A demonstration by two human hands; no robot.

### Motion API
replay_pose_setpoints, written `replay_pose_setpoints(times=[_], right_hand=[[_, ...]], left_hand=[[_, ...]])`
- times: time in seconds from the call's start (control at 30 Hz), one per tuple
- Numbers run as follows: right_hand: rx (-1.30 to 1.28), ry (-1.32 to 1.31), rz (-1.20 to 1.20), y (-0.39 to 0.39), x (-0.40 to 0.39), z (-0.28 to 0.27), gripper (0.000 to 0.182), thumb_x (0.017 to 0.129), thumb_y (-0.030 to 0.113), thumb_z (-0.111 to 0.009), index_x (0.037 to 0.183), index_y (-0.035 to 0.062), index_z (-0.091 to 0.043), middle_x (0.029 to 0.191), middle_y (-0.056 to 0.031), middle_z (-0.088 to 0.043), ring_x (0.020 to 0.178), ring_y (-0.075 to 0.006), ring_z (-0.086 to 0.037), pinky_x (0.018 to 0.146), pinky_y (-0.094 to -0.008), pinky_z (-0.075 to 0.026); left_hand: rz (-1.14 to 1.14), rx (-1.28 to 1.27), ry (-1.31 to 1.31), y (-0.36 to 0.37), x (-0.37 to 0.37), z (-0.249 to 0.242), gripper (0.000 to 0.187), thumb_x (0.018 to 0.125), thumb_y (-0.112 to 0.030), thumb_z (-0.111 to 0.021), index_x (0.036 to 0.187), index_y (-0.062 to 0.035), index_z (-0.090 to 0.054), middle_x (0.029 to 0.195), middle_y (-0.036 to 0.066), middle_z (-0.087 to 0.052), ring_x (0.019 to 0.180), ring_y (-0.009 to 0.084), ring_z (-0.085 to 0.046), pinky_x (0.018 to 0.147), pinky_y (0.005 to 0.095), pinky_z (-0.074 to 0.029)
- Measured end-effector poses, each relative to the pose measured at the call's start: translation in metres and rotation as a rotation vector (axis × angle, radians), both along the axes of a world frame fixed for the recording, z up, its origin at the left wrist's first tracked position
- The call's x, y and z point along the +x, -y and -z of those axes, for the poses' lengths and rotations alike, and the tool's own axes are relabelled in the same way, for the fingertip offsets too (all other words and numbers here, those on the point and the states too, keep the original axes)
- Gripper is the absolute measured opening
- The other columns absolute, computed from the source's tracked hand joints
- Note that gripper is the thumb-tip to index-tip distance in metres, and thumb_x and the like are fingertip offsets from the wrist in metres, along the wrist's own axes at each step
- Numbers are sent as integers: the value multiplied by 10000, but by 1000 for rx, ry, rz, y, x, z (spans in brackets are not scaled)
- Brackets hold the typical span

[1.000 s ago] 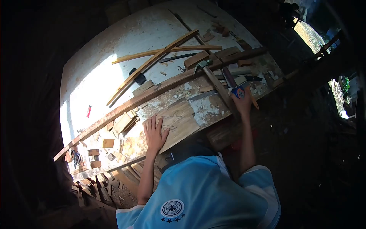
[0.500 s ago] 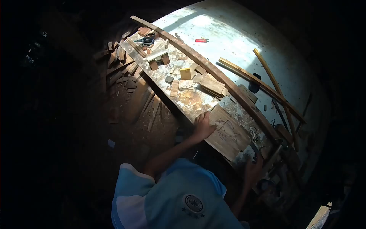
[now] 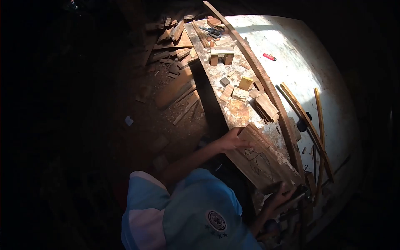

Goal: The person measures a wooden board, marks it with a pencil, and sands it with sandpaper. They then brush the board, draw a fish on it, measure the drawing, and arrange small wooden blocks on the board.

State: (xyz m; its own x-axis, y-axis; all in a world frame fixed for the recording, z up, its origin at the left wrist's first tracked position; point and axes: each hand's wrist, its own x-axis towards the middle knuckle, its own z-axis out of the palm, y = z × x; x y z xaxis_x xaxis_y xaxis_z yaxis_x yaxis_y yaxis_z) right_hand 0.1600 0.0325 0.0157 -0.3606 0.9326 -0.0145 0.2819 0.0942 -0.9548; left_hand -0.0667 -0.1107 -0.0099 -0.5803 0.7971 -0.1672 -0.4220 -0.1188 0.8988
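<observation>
A flat wooden board (image 3: 266,160) with dark pencil-like lines drawn on it lies tilted over the near part of the workbench (image 3: 238,109). My left hand (image 3: 235,141) grips its far left corner, with fingers over the edge. At the opposite, near end, my right hand (image 3: 280,197) holds the board's edge; its fingers are partly in shadow. Beyond the board sit a stack of wood pieces (image 3: 266,106), a yellow block (image 3: 246,83) and a small dark block (image 3: 224,81).
A long wooden strip (image 3: 266,79) runs along the bench. Scissors (image 3: 214,31), a small wooden stand (image 3: 222,51), a red lighter (image 3: 269,57) and crossed wood strips (image 3: 306,116) lie farther off. Wood scraps (image 3: 175,54) are piled at the left, below the bench.
The view has turned, shifting the bench. The board has been lifted and tilted. My right hand has moved from beside the board onto its near end.
</observation>
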Motion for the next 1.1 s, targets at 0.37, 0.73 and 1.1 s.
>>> replay_pose_setpoints(times=[0.37,0.73,1.1], right_hand=[[-285,-160,-532,43,-63,-2,729,719,70,-711,1313,-69,-312,1271,-194,-428,1161,-257,-435,991,-356,-345],[-621,-745,214,99,-153,14,743,663,168,-625,1313,-7,-309,1211,-160,-453,1121,-309,-461,959,-431,-383],[-599,-805,560,132,-59,95,698,669,117,-553,1308,-9,-304,1200,-198,-447,1132,-361,-459,949,-472,-409]], left_hand=[[-332,-39,398,70,-47,44,382,911,-286,-522,1211,-56,-465,1152,79,-553,1054,183,-545,897,356,-457],[512,-162,-178,25,-134,-15,323,911,-297,-524,1100,-37,-553,1053,84,-607,968,154,-576,816,305,-464],[-14,-300,-1492,9,-338,-26,506,713,-241,-699,1149,-62,-513,1095,138,-520,1034,329,-476,893,413,-374]])
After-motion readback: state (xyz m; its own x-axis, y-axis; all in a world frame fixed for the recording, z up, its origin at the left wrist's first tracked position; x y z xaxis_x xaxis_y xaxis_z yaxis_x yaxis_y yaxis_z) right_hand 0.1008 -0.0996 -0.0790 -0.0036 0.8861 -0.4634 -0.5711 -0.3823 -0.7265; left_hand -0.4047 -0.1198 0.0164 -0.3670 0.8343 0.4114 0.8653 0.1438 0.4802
